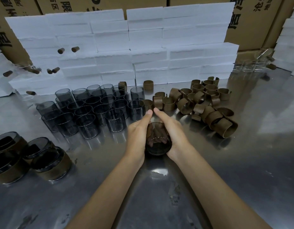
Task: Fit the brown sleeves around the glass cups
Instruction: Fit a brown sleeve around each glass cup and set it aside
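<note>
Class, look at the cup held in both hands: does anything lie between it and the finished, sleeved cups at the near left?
Nothing visible does. Both hands hold the cup; bare table runs from it to the sleeved cups.

On the bench (242, 162), the bare glass cups (93, 111) stand clustered left of centre. The loose sleeves (202, 104) lie heaped to their right. Foam blocks (126, 47) are stacked along the far edge behind both, with cartons (252, 22) behind them. Three sleeved cups (32, 159) sit at the left edge, nearer than the cluster. Between the cluster and the heap, both hands (157, 133) hold one cup (157, 142).
</note>
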A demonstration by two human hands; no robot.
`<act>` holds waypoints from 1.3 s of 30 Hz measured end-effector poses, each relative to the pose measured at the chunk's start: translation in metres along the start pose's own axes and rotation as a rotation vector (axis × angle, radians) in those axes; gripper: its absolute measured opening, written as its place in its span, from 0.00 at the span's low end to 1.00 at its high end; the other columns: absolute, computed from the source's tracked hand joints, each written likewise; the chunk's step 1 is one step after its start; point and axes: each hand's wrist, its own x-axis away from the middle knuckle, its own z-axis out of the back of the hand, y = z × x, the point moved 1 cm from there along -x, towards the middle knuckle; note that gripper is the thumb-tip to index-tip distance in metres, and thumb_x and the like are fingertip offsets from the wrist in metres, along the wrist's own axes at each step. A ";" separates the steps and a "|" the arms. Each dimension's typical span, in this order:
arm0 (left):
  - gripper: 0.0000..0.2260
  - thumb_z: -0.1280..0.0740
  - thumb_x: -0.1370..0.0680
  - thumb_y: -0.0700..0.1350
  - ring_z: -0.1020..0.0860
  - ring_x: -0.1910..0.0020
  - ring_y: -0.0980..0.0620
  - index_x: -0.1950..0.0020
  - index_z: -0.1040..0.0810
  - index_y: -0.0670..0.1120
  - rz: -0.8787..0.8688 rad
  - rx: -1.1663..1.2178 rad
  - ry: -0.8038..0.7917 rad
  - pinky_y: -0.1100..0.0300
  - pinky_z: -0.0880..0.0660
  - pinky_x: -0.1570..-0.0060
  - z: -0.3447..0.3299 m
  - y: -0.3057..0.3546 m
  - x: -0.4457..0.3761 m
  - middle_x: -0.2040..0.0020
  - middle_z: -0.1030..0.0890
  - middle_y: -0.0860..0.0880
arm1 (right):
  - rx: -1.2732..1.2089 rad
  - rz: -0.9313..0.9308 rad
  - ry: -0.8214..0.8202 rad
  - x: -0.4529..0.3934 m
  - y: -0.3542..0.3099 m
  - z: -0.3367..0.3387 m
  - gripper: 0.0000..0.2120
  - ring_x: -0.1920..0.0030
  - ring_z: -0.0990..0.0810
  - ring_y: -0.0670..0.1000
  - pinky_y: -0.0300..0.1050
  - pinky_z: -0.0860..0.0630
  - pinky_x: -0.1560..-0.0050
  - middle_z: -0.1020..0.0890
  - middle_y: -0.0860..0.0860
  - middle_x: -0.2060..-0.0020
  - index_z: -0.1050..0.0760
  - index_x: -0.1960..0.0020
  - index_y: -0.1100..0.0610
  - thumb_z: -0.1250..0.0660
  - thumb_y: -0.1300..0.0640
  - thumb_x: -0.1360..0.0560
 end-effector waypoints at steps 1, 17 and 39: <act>0.13 0.30 0.19 0.52 0.13 0.55 0.48 0.57 0.11 0.48 -0.007 -0.022 -0.001 0.60 0.17 0.57 0.000 -0.001 -0.001 0.55 0.12 0.43 | 0.005 0.002 0.003 0.000 -0.001 0.000 0.10 0.55 0.12 0.57 0.51 0.17 0.54 0.13 0.59 0.55 0.15 0.49 0.58 0.26 0.51 0.24; 0.26 0.20 0.29 0.37 0.18 0.51 0.66 0.34 0.24 0.51 -0.267 -0.317 -0.160 0.72 0.24 0.54 -0.001 -0.003 0.005 0.43 0.21 0.53 | -0.210 0.119 0.041 -0.016 -0.012 0.023 0.21 0.41 0.17 0.60 0.61 0.23 0.34 0.16 0.61 0.43 0.19 0.40 0.59 0.43 0.45 0.16; 0.11 0.38 0.15 0.38 0.18 0.37 0.44 0.36 0.20 0.46 -0.218 -0.156 0.080 0.49 0.23 0.33 0.026 0.006 -0.021 0.41 0.16 0.44 | 0.421 0.535 -0.003 -0.014 0.004 0.009 0.22 0.48 0.17 0.38 0.31 0.22 0.53 0.16 0.43 0.45 0.24 0.35 0.44 0.22 0.56 0.26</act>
